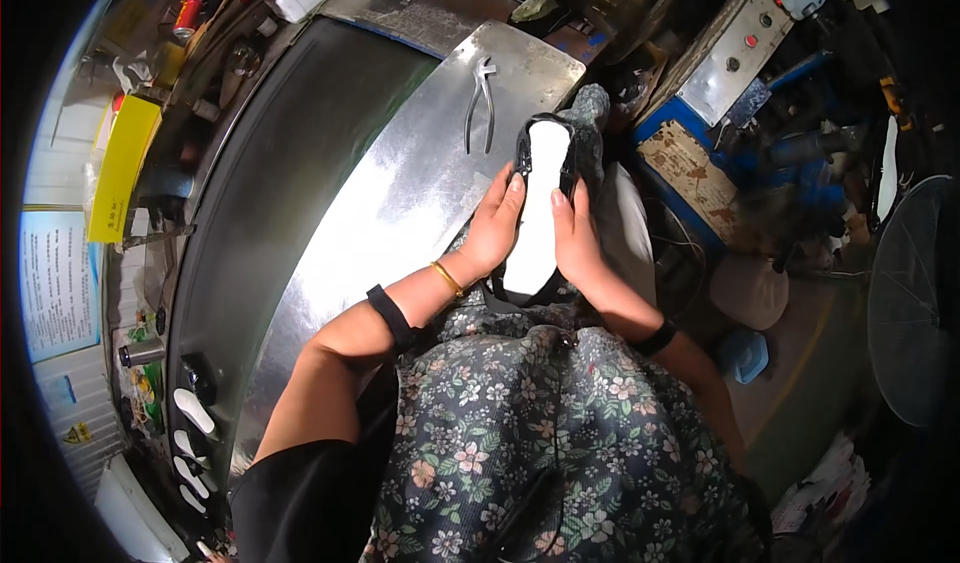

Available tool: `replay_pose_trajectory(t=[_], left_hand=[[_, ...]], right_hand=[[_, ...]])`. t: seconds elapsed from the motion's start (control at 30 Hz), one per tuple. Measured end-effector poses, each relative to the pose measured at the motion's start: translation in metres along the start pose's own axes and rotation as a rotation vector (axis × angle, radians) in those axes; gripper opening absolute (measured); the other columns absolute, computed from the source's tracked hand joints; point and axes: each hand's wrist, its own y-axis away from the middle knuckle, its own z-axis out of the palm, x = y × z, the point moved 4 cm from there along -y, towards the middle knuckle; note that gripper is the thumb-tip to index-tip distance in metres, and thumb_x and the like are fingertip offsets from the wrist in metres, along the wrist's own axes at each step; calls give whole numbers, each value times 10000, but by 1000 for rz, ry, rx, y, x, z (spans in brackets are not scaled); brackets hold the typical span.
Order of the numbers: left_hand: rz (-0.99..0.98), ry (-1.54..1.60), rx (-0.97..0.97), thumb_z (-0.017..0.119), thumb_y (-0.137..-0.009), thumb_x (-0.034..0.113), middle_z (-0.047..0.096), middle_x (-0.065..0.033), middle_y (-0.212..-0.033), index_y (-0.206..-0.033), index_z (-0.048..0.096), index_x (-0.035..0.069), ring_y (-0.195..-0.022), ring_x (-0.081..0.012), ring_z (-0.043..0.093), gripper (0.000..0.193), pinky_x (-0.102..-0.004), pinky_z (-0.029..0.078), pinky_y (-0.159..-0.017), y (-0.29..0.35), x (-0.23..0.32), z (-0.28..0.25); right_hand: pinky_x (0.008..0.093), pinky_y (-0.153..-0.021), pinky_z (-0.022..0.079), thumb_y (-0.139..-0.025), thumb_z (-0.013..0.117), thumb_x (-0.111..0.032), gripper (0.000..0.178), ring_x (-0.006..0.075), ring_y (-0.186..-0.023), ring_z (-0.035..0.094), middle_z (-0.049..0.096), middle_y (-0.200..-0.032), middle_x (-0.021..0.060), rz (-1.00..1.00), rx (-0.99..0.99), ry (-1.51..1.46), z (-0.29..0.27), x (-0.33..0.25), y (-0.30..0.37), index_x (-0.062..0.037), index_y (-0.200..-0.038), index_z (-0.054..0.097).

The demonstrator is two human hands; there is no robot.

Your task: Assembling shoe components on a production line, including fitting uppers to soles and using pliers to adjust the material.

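A black shoe upper [524, 151] with a long white insole [540, 218] facing up lies over my lap, its narrow end pointing toward me. My left hand [492, 225] is closed along its left side, the thumb lying on the white edge. On the opposite side my right hand [578, 235] grips it the same way, thumb up against the rim. What the fingers do underneath is hidden. Lasting pincers [481, 108] with a metal finish rest on the shiny metal tabletop [400, 163], beyond my left hand and touched by neither hand.
A dark conveyor belt [270, 183] runs along the left, with several white-soled shoe pieces [195, 411] at its near end. To the right stand a machine panel with buttons [735, 53], a pale stool [750, 291], a blue basin [743, 355] and a round fan guard [912, 303].
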Motion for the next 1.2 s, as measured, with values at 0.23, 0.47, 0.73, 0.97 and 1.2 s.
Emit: replay_pose_trajectory(t=[0.23, 0.47, 0.73, 0.97, 1.2], left_hand=[[-568, 582, -421, 253, -1010, 597, 596, -127, -1282, -1328, 516, 5, -1167, -224, 550, 721, -353, 375, -1059, -91, 22, 10], [-58, -667, -75, 279, -995, 426, 642, -315, -983, -1069, 650, -12, -994, -480, 592, 579, -487, 464, -899, -85, 46, 20], [-15, 10, -186, 628, -948, 272, 515, -166, -1321, -1471, 255, -20, -1186, -214, 513, 705, -328, 411, -1010, 19, 11, 9], [-364, 322, -261, 806, -789, 151, 552, -140, -1290, -1516, 131, 5, -1119, -240, 588, 1004, -321, 473, -950, 20, 43, -29], [168, -756, 249, 767, -765, 165, 445, -346, -1346, -1500, 48, -40, -1183, -429, 533, 1048, -426, 449, -990, 16, 35, -134]], right_hand=[[328, -888, 466, -1017, 358, -542, 598, 174, -940, 634, 680, -1076, 48, 540, -28, -342, -47, -17, -78, -37, -1207, 616], [438, -838, 499, -1002, 406, -308, 372, 379, -974, 637, 654, -1009, 265, 79, 58, 839, -14, -44, -107, -19, -1042, 637], [292, -823, 492, -1019, 336, -548, 633, 151, -877, 606, 664, -955, 74, 265, -301, -695, -12, -24, -98, -7, -1014, 664], [322, -978, 446, -1032, 449, -403, 498, 194, -1100, 589, 637, -1201, 130, -99, -290, -251, -38, -84, -109, 33, -1220, 602], [300, -882, 494, -921, 625, -195, 301, 193, -973, 662, 705, -1069, 137, -171, 143, 810, -316, -145, -134, 24, -1122, 668]])
